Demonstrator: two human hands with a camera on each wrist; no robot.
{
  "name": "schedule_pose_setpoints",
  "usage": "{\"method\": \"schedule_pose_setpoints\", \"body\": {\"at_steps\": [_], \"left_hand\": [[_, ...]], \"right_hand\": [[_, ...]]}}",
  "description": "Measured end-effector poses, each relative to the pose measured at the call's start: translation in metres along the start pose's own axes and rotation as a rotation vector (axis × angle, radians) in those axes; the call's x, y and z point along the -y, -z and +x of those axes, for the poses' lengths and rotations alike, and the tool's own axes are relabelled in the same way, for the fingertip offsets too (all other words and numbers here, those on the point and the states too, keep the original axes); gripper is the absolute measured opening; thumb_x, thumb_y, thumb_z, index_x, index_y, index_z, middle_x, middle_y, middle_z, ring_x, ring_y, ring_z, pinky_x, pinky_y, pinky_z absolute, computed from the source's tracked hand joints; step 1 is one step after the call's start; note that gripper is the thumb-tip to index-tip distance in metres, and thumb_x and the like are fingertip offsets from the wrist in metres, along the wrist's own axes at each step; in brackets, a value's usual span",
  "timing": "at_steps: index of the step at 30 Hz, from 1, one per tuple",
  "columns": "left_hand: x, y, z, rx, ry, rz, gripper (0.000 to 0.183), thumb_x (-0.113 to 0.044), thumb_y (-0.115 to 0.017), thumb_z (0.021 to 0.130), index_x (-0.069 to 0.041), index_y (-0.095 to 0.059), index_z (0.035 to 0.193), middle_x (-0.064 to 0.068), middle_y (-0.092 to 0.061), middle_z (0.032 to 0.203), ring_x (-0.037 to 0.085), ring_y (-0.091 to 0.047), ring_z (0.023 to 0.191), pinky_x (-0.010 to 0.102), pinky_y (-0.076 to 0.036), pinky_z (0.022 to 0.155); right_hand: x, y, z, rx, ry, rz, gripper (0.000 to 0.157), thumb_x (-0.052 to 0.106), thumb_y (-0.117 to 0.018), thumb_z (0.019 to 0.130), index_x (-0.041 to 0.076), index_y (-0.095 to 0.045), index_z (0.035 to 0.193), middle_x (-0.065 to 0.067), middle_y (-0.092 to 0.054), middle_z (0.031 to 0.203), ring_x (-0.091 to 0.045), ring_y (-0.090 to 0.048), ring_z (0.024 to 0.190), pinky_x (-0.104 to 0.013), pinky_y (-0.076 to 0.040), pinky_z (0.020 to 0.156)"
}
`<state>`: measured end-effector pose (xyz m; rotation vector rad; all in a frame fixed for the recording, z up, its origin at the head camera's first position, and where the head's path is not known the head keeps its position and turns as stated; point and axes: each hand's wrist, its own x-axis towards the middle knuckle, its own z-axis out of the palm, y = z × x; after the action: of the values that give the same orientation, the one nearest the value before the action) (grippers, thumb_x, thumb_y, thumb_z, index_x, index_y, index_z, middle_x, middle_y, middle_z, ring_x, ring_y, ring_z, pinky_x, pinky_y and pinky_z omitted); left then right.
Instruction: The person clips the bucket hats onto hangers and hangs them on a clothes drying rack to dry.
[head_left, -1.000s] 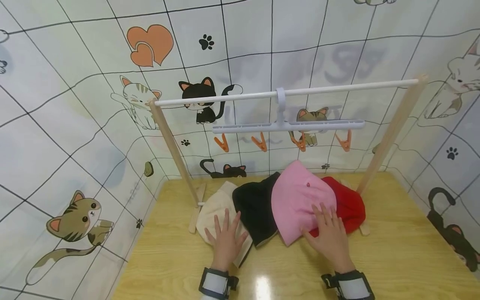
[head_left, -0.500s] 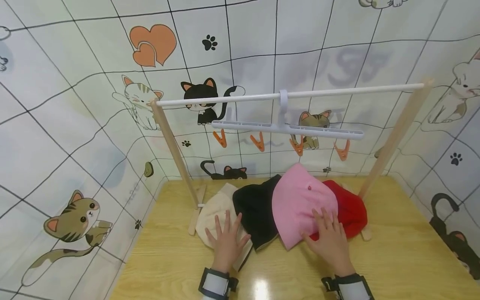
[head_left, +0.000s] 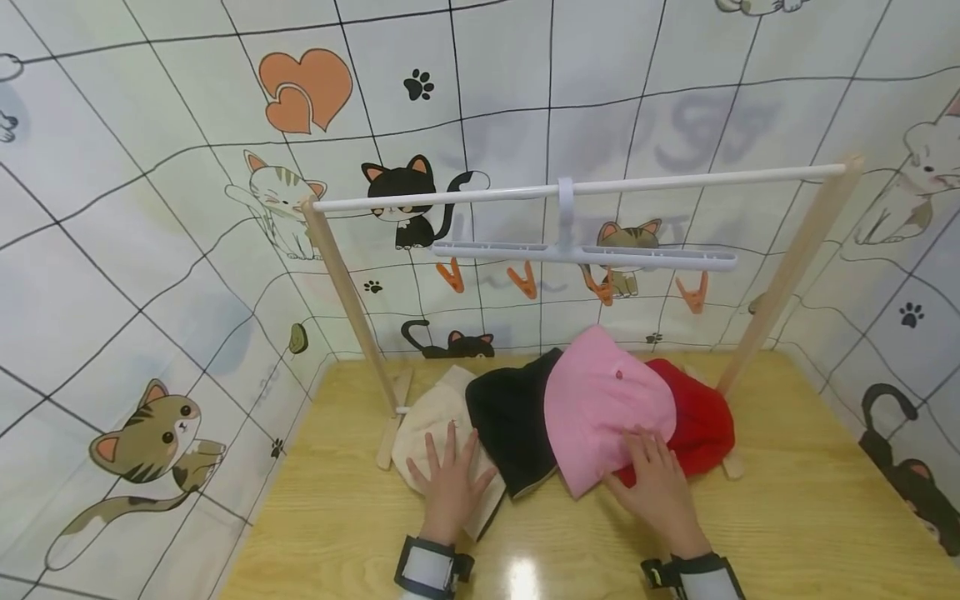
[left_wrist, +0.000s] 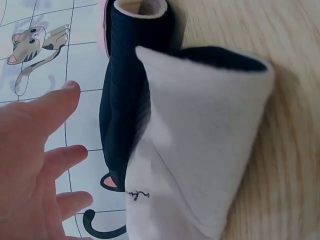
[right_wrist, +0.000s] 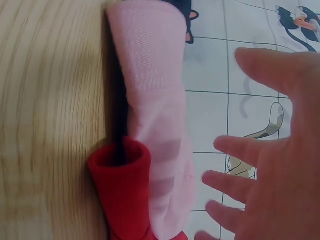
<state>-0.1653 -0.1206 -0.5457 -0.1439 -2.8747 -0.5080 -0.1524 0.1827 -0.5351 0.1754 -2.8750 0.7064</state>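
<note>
Cloth bucket hats lie overlapping in a row: a cream hat (head_left: 431,433) at the left, then a black hat (head_left: 513,417), a pink hat (head_left: 600,400) and a red hat (head_left: 703,421). My left hand (head_left: 452,492), fingers spread, is over the front of the cream hat; in the left wrist view a gap shows between the fingers and the cream hat (left_wrist: 200,135). My right hand (head_left: 658,492) is over the near edges of the pink and red hats. The right wrist view shows its fingers apart from the pink hat (right_wrist: 157,100). Neither hand holds anything.
Above the hats, a white hanger (head_left: 637,257) with several orange clips (head_left: 523,282) hangs from the white rod (head_left: 465,194) of a wooden-post stand (head_left: 348,308). The stand is on a wood-grain table (head_left: 585,550), before a cat-patterned wall (head_left: 510,75).
The hanger with its clips sways slightly on the rod. Compared with half a second ago, the right hand's fingertips are a little lower in the head view. The hats stay where they were.
</note>
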Motion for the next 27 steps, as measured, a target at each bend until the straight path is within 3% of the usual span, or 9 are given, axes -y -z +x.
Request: {"method": "schedule_pose_setpoints", "body": {"at_steps": [5,8,12,15,20,23,27], "left_hand": [[0.007,-0.001,0.002,0.042,0.047,0.016,0.065,-0.048,-0.066,0.086,-0.017,-0.05,0.141,0.019,-0.034,0.151,0.053,-0.016,0.137,0.078,-0.005,0.096],[0.013,-0.001,0.005,0.065,0.088,0.007,0.064,-0.047,-0.066,0.087,-0.016,-0.05,0.141,0.02,-0.035,0.149,0.054,-0.017,0.136,0.078,-0.006,0.096],[0.023,0.0,0.008,0.046,0.161,-0.063,0.058,-0.04,-0.068,0.088,-0.011,-0.053,0.136,0.024,-0.038,0.145,0.057,-0.02,0.133,0.079,-0.01,0.093],[0.033,-0.001,0.009,-0.021,0.181,-0.104,0.05,-0.03,-0.069,0.088,-0.007,-0.056,0.13,0.026,-0.043,0.138,0.056,-0.029,0.129,0.079,-0.02,0.091],[0.049,-0.005,0.006,-0.211,0.161,-0.231,0.038,-0.007,-0.07,0.082,0.005,-0.058,0.116,0.033,-0.046,0.125,0.054,-0.043,0.115,0.067,-0.039,0.086],[0.055,-0.01,0.004,-0.272,0.205,-0.359,0.038,0.001,-0.069,0.079,0.009,-0.056,0.115,0.039,-0.038,0.127,0.057,-0.038,0.115,0.064,-0.037,0.09],[0.062,-0.015,0.003,-0.295,0.32,-0.458,0.047,0.002,-0.068,0.077,0.007,-0.05,0.12,0.04,-0.026,0.134,0.06,-0.028,0.119,0.066,-0.032,0.091]], "right_hand": [[0.0,-0.001,-0.001,-0.001,0.034,0.121,0.065,0.022,-0.077,0.08,-0.004,-0.05,0.132,-0.027,-0.051,0.129,-0.045,-0.044,0.12,-0.061,-0.039,0.093],[0.001,0.0,0.0,0.029,-0.001,0.175,0.056,0.015,-0.073,0.084,-0.006,-0.05,0.131,-0.027,-0.053,0.128,-0.044,-0.049,0.117,-0.058,-0.041,0.093],[0.001,0.003,0.0,0.032,-0.047,0.215,0.048,0.01,-0.069,0.086,-0.006,-0.053,0.129,-0.025,-0.058,0.123,-0.042,-0.055,0.112,-0.055,-0.043,0.092],[0.001,0.004,0.0,0.015,-0.052,0.24,0.043,0.008,-0.069,0.086,-0.006,-0.056,0.124,-0.023,-0.061,0.118,-0.039,-0.058,0.106,-0.053,-0.046,0.09],[0.0,0.004,-0.002,0.023,-0.059,0.287,0.035,0.008,-0.068,0.088,-0.006,-0.059,0.119,-0.02,-0.063,0.113,-0.037,-0.06,0.103,-0.052,-0.047,0.089],[-0.001,0.003,-0.005,0.013,-0.032,0.309,0.032,0.006,-0.068,0.087,-0.006,-0.061,0.116,-0.019,-0.064,0.11,-0.036,-0.06,0.102,-0.052,-0.047,0.088],[0.001,0.001,-0.008,0.005,0.006,0.309,0.032,0.005,-0.07,0.085,-0.005,-0.063,0.114,-0.018,-0.061,0.112,-0.035,-0.059,0.103,-0.052,-0.047,0.088]]}}
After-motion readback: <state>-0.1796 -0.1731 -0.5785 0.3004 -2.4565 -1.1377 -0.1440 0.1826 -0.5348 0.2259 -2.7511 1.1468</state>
